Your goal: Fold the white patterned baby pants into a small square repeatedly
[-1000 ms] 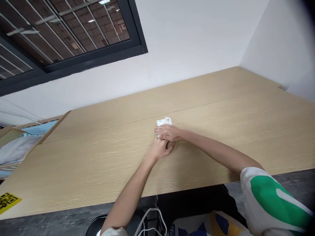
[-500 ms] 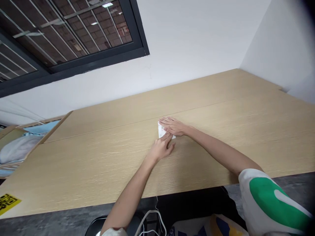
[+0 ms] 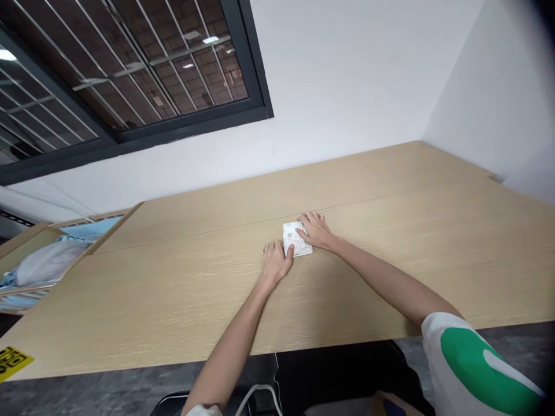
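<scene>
A small folded white square (image 3: pixel 296 243) with faint print, paper or tissue, lies flat on the wooden tabletop (image 3: pixel 182 289). My left hand (image 3: pixel 274 260) rests on the wood at its left side, fingers apart and slightly bent, the thumb touching the square's lower left edge. At the upper right edge is my right hand (image 3: pixel 317 230), its thumb laid over the square and its fingers spread past the edge onto the table. Neither hand lifts the square. I cannot tell how many layers it has.
A dark-framed window (image 3: pixel 260 110) with bars is set in the white wall (image 3: pixel 347 75) behind the table. Bedding (image 3: pixel 52 260) shows in a wooden frame at left. A yellow sticker (image 3: pixel 15 361) marks the near left corner. A white cable (image 3: pixel 260 388) hangs below the front edge.
My left hand has moved left off the square's lower part to its side. My right hand has slid right, uncovering more of the square. The view has tilted up slightly.
</scene>
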### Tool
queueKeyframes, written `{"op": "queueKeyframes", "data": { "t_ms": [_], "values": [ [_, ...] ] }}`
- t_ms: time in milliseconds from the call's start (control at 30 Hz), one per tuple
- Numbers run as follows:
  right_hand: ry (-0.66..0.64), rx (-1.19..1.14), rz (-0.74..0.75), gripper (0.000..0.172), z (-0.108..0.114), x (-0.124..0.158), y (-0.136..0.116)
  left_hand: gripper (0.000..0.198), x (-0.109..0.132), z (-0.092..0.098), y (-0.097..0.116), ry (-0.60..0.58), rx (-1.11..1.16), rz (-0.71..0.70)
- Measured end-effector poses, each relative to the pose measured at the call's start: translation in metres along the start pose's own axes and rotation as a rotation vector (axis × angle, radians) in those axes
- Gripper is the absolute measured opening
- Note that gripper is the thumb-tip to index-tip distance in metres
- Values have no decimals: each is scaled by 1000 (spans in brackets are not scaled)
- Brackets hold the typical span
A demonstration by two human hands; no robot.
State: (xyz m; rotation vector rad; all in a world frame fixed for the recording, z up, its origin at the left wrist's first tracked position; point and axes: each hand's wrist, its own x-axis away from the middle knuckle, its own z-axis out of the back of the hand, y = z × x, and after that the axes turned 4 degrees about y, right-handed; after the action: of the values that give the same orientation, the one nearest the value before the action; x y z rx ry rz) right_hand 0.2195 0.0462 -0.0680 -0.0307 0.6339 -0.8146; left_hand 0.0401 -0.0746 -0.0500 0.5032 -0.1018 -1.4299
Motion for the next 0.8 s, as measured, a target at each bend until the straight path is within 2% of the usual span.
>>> {"op": "queueKeyframes", "data": {
  "t_ms": [167, 267, 333, 467, 567, 667, 733, 800],
  "values": [
    [-79, 39, -26, 33, 19, 6, -9, 17, -9, 3, 7, -71, 120, -86],
    [-143, 45, -53, 29, 45, 28, -11, 14, -6, 6, 26, -151, 234, -155],
    [-146, 9, -100, 27, 70, 52, -9, 15, 4, 8, 46, -201, 309, -201],
    [-53, -165, -246, 29, 140, 124, -5, 16, 43, 17, 100, -311, 464, -308],
    [-30, -392, -439, 33, 206, 190, -9, 18, 83, 26, 143, -492, 667, -438],
    [61, -552, -539, 31, 267, 252, -24, 27, 122, 36, 184, -661, 719, -605],
    [186, -515, -610, 30, 297, 285, -39, 30, 142, 43, 209, -719, 753, -662],
    [297, -351, -665, 29, 315, 308, -51, 43, 157, 48, 230, -710, 799, -694]
  ]
}}
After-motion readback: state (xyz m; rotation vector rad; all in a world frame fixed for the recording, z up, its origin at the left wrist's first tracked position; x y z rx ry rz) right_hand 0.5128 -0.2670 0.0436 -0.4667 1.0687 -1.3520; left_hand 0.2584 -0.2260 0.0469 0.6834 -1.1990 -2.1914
